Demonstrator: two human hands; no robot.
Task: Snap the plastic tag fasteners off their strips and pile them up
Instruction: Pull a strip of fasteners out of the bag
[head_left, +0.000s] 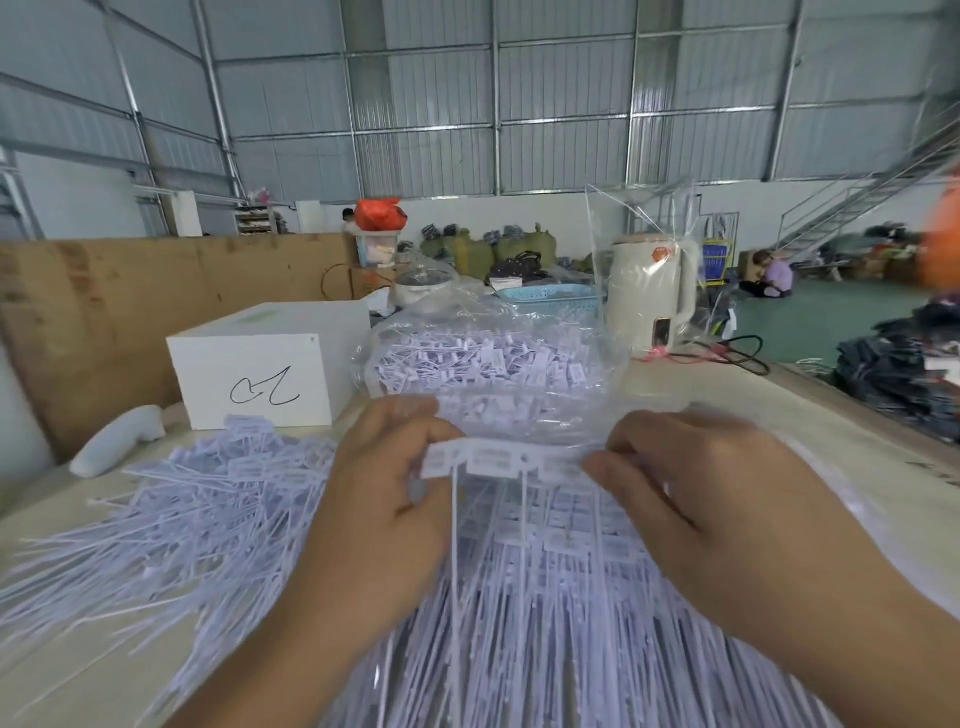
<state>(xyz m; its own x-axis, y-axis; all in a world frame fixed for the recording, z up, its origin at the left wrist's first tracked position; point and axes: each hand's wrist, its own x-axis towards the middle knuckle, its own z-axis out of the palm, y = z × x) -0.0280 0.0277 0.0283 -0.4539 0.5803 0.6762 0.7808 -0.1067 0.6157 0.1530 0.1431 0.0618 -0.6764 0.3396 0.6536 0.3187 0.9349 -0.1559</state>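
White plastic is everywhere on this table (727, 384). At nine o'clock lies a loose pile (197, 509) of tag fasteners, thin tails all tangled, with a white handle-shaped thing (117, 441) and a white box (260, 364) with a scribble behind it, near ten o'clock. In the middle, the left hand (384, 514) pinches one end of a strip (498, 460) of joined tags, fingers curled tight on it. The right hand (727, 519), at three o'clock from the strip, pinches the other end with its fingers curled on it as well. Long tails hang down from the strip toward six o'clock, over a big bunch of fasteners (545, 623). These tags look very light, thin and bendy, and a bit slippery, so I think it is best to hold the flat tag heads close to the joins, then twist to snap. At twelve o'clock sits a clear plastic bag (493, 364), open, with many more tags inside. Farther back, near one o'clock, is a blue basket (550, 300); what it holds is hard to see. Beside it stands a cream kettle (652, 291) under a clear wrap.
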